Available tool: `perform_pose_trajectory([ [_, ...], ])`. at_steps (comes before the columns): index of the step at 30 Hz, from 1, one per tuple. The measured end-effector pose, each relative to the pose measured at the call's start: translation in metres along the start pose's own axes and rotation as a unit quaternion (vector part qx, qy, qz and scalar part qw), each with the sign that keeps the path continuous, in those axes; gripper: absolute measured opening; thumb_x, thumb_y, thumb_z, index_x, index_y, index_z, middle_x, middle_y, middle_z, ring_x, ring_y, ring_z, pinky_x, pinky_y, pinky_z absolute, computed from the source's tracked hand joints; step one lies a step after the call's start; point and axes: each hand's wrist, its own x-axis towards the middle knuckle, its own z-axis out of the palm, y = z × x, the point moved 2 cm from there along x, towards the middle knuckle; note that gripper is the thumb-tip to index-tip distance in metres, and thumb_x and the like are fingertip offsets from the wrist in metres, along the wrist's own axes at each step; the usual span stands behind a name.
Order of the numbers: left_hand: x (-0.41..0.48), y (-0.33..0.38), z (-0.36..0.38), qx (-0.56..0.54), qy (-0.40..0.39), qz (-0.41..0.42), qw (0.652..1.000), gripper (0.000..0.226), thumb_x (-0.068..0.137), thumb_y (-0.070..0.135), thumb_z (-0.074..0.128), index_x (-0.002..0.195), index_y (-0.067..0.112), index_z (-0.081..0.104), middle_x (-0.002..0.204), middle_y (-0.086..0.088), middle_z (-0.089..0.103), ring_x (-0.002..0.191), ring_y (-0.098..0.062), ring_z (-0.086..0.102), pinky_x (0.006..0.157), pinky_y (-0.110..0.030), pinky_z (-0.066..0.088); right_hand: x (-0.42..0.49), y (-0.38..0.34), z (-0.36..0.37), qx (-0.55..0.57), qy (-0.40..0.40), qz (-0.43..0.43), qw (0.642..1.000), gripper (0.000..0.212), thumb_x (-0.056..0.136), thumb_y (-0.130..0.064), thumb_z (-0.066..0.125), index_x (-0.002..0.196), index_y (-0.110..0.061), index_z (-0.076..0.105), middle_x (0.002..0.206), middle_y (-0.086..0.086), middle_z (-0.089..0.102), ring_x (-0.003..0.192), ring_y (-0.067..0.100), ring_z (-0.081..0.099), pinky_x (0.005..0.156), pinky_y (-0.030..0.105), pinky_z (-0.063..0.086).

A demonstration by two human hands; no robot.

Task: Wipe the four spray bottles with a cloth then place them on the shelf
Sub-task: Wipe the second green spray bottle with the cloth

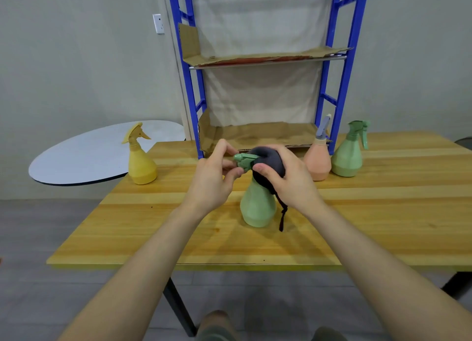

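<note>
Wiping the spray head, bottle one

Green bottle (258,208) stands mid-table (153,228). Left hand (214,177) pinches its nozzle; right hand (286,177) cups the dark cloth (268,162) around the head. Best: hold nozzle steady, twist cloth round trigger and neck, then down the body.

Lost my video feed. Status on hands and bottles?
Left hand pinching green bottle's nozzle; right hand rubbing dark cloth over its top. Yellow, pink, second green on table. Shelf empty, path clear.
</note>
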Motion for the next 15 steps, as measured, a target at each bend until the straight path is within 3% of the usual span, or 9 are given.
perform_pose_trajectory([
  [2, -0.001, -0.002, -0.002, 0.001, 0.003, -0.012, 1.000, 0.035, 0.099, 0.011, 0.077, 0.111, 0.023, 0.046, 0.082, 0.023, 0.078, 0.084, -0.003, 0.076, 0.082, -0.025, 0.057, -0.020, 0.023, 0.007, 0.047, 0.044, 0.101, 0.993, 0.034, 0.101, -0.050, 0.069, 0.128, -0.029, 0.065, 0.121, -0.014, 0.073, 0.116, 0.009, 0.068, 0.092, 0.024, 0.052],
  [5, -0.004, -0.003, -0.005, 0.001, -0.004, -0.023, 1.000, 0.037, 0.099, 0.012, 0.077, 0.109, 0.026, 0.045, 0.084, 0.021, 0.079, 0.084, -0.008, 0.076, 0.086, -0.035, 0.059, -0.056, 0.053, 0.014, 0.054, 0.102, 0.253, 0.960, 0.057, 0.099, -0.067, 0.056, 0.127, -0.017, 0.061, 0.114, -0.003, 0.071, 0.112, 0.024, 0.068, 0.079, 0.030, 0.046],
  [8, 0.000, 0.001, -0.001, 0.007, -0.001, -0.022, 1.000, 0.036, 0.099, 0.013, 0.077, 0.110, 0.027, 0.046, 0.084, 0.019, 0.080, 0.086, -0.010, 0.076, 0.093, -0.041, 0.058, -0.048, 0.038, 0.015, 0.098, 0.139, 0.250, 0.953, 0.052, 0.106, -0.056, 0.054, 0.136, -0.013, 0.050, 0.128, 0.003, 0.061, 0.119, 0.023, 0.058, 0.089, 0.031, 0.041],
  [10, 0.002, 0.001, 0.002, 0.009, -0.003, -0.031, 0.999, 0.036, 0.099, 0.014, 0.077, 0.110, 0.028, 0.046, 0.083, 0.019, 0.080, 0.086, -0.006, 0.076, 0.094, -0.041, 0.058, -0.038, 0.018, 0.022, 0.076, 0.098, 0.198, 0.972, 0.046, 0.103, -0.048, 0.057, 0.134, -0.014, 0.048, 0.130, 0.004, 0.057, 0.120, 0.021, 0.052, 0.096, 0.033, 0.041],
  [13, 0.004, -0.001, 0.000, 0.022, 0.005, -0.034, 0.999, 0.035, 0.099, 0.014, 0.078, 0.110, 0.025, 0.047, 0.081, 0.019, 0.080, 0.084, -0.006, 0.076, 0.090, -0.036, 0.058, -0.053, 0.026, 0.037, -0.067, 0.023, 0.145, 0.987, 0.032, 0.109, -0.042, 0.055, 0.125, -0.014, 0.053, 0.121, 0.004, 0.059, 0.116, 0.026, 0.049, 0.090, 0.036, 0.040],
  [15, 0.005, -0.001, -0.004, 0.030, 0.015, -0.042, 0.999, 0.033, 0.099, 0.014, 0.078, 0.110, 0.022, 0.048, 0.079, 0.020, 0.078, 0.082, -0.003, 0.074, 0.084, -0.026, 0.056, -0.068, 0.045, 0.032, -0.145, -0.028, 0.162, 0.976, 0.039, 0.109, -0.044, 0.056, 0.132, -0.013, 0.059, 0.125, 0.004, 0.064, 0.119, 0.030, 0.053, 0.096, 0.040, 0.044],
])
